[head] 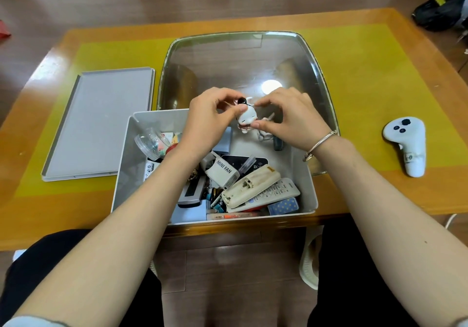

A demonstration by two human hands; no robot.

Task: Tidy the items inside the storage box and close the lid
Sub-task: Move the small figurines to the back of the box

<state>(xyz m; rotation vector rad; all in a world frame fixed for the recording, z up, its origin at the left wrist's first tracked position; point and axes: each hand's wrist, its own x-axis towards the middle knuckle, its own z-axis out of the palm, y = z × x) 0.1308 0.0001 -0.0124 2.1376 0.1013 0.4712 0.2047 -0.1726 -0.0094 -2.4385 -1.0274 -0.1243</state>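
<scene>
An open white storage box (121,174) stands at the table's front edge, full of jumbled items: a cream remote (250,186), a white remote (276,192), a "MINI FAN" carton (222,172), a clear round container (149,143), pens and small packs. Its grey lid (98,124) lies flat on the table to the left. Above the box's far end, my left hand (210,119) and my right hand (291,116) both pinch a small white figurine (246,120) with a black top. A pale cord dangles under it.
A large domed glass cover (240,60) sits on the yellow mat right behind the box. A white handheld controller (407,144) lies on the right of the table. A black bag (440,12) rests on the floor at far right.
</scene>
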